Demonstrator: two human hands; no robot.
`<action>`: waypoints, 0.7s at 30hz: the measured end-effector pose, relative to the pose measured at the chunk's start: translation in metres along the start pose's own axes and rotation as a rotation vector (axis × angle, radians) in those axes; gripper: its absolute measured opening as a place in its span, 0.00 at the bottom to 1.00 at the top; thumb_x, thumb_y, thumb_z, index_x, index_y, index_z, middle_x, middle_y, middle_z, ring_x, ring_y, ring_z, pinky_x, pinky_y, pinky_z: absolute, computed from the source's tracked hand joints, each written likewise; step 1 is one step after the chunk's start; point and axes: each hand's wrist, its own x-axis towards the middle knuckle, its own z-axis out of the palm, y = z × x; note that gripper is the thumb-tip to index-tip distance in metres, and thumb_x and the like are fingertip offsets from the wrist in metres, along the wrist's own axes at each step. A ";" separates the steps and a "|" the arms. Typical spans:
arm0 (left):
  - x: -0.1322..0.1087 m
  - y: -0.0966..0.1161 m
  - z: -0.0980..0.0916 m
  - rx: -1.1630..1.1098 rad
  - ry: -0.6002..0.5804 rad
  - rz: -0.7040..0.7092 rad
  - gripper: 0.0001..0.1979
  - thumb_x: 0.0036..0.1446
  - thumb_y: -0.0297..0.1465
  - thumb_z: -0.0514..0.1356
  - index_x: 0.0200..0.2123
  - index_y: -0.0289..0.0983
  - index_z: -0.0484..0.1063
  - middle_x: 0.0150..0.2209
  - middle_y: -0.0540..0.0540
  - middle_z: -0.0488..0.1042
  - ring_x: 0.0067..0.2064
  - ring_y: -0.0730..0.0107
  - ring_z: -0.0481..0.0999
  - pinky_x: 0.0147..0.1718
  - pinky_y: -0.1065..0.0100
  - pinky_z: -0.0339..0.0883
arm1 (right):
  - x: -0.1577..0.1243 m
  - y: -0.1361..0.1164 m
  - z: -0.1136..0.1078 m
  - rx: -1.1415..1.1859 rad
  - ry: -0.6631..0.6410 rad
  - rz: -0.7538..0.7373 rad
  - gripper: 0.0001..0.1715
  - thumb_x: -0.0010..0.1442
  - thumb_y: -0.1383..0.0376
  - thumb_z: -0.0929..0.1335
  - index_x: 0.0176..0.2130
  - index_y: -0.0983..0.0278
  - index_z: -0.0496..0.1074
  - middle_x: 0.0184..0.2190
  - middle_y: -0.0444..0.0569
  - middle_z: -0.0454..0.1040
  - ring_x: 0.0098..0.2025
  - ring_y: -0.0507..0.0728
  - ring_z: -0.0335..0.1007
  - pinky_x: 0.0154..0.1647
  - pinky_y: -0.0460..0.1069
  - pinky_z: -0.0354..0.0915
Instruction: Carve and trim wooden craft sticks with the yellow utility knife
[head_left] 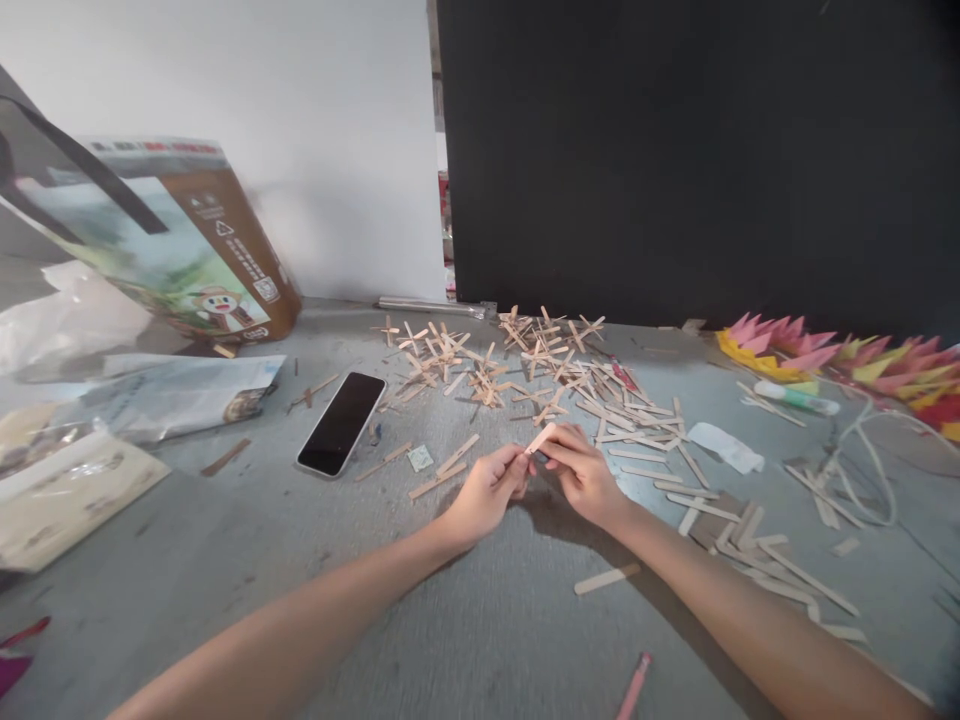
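Over the grey tabletop [420, 640], my two hands meet at a pale wooden craft stick [541, 438]. My left hand [484, 497] is closed, pinching the stick's near end between thumb and fingers. At its upper part, the fingers of my right hand [583, 482] are wrapped round it; something small and dark shows between the hands, too small to name. Just beyond lie craft sticks joined into crossed shapes [442, 355]. Loose craft sticks [630, 420] spread to the right of these. A single craft stick [606, 579] rests below my right wrist.
Left of my hands lies a phone [342, 424]; a paper bag [202, 250] and plastic packets [187, 395] stand or lie farther left. Folded paper pieces [780, 345], a glue stick [796, 397] and a white cable [847, 430] are at right. A pink pen-like thing [636, 685] lies in front.
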 end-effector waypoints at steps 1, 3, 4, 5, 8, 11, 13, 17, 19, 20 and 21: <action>0.000 0.000 0.000 0.012 0.000 0.006 0.24 0.69 0.52 0.54 0.34 0.36 0.67 0.22 0.58 0.53 0.23 0.77 0.52 0.24 0.72 0.48 | 0.000 -0.001 0.001 0.000 0.003 -0.007 0.22 0.66 0.80 0.61 0.45 0.59 0.76 0.41 0.50 0.76 0.42 0.60 0.69 0.45 0.56 0.63; 0.000 -0.001 -0.001 0.020 -0.005 0.007 0.24 0.68 0.52 0.54 0.34 0.36 0.66 0.22 0.58 0.54 0.23 0.77 0.52 0.24 0.72 0.48 | 0.001 -0.002 0.001 0.001 0.004 -0.016 0.21 0.66 0.80 0.61 0.44 0.59 0.76 0.41 0.50 0.76 0.42 0.60 0.69 0.45 0.56 0.63; 0.000 -0.001 -0.001 0.013 -0.009 0.002 0.24 0.69 0.53 0.54 0.34 0.36 0.66 0.22 0.58 0.54 0.23 0.77 0.52 0.24 0.72 0.47 | 0.002 -0.002 0.000 0.001 0.001 -0.017 0.21 0.67 0.80 0.61 0.45 0.59 0.76 0.41 0.50 0.76 0.42 0.60 0.69 0.45 0.56 0.63; 0.000 -0.001 -0.001 0.000 -0.016 -0.004 0.24 0.69 0.53 0.54 0.34 0.36 0.66 0.22 0.58 0.53 0.23 0.78 0.51 0.23 0.72 0.47 | 0.002 -0.002 -0.001 0.000 -0.006 -0.015 0.22 0.67 0.80 0.61 0.45 0.59 0.76 0.41 0.50 0.75 0.42 0.60 0.69 0.45 0.56 0.63; 0.000 -0.001 -0.001 -0.037 -0.029 -0.027 0.24 0.69 0.53 0.54 0.35 0.37 0.65 0.21 0.59 0.50 0.22 0.78 0.49 0.23 0.72 0.44 | 0.001 -0.001 -0.002 0.002 -0.020 -0.006 0.22 0.67 0.80 0.60 0.47 0.59 0.76 0.41 0.50 0.75 0.43 0.60 0.68 0.45 0.56 0.63; 0.000 -0.001 0.000 -0.027 -0.027 -0.045 0.24 0.68 0.53 0.54 0.35 0.37 0.65 0.21 0.59 0.51 0.22 0.78 0.50 0.23 0.73 0.44 | -0.001 0.000 -0.001 -0.002 -0.007 -0.006 0.23 0.67 0.79 0.60 0.49 0.59 0.75 0.42 0.50 0.76 0.43 0.60 0.68 0.45 0.57 0.63; 0.000 -0.001 0.000 -0.011 -0.027 -0.035 0.24 0.68 0.53 0.55 0.34 0.37 0.65 0.22 0.58 0.53 0.23 0.78 0.51 0.23 0.73 0.45 | -0.002 -0.001 0.000 -0.004 0.009 -0.008 0.22 0.68 0.79 0.61 0.48 0.58 0.76 0.43 0.50 0.76 0.43 0.60 0.68 0.45 0.57 0.63; 0.000 -0.001 -0.001 -0.009 -0.037 -0.028 0.24 0.68 0.53 0.55 0.34 0.36 0.65 0.23 0.58 0.54 0.23 0.78 0.52 0.23 0.73 0.46 | -0.003 0.000 0.001 0.001 0.006 -0.009 0.21 0.68 0.79 0.61 0.46 0.59 0.76 0.42 0.50 0.76 0.43 0.60 0.68 0.45 0.57 0.63; 0.000 -0.002 -0.002 -0.016 -0.045 -0.035 0.23 0.69 0.52 0.54 0.36 0.36 0.65 0.21 0.59 0.52 0.23 0.77 0.51 0.23 0.72 0.45 | -0.003 0.001 -0.001 0.006 -0.006 -0.001 0.23 0.67 0.80 0.60 0.48 0.59 0.76 0.42 0.51 0.75 0.43 0.60 0.68 0.46 0.57 0.64; 0.000 -0.001 -0.002 -0.021 -0.049 -0.036 0.23 0.69 0.52 0.53 0.36 0.36 0.65 0.21 0.59 0.51 0.23 0.77 0.50 0.23 0.72 0.44 | -0.003 0.001 -0.001 0.008 -0.009 0.004 0.23 0.67 0.80 0.60 0.49 0.59 0.75 0.43 0.51 0.75 0.44 0.60 0.68 0.46 0.57 0.64; 0.000 -0.001 -0.002 -0.025 -0.048 -0.035 0.24 0.69 0.53 0.53 0.36 0.37 0.65 0.21 0.60 0.51 0.22 0.77 0.50 0.23 0.72 0.44 | -0.003 0.001 -0.002 0.008 -0.008 0.009 0.24 0.68 0.79 0.60 0.50 0.59 0.75 0.43 0.51 0.75 0.44 0.60 0.68 0.46 0.57 0.64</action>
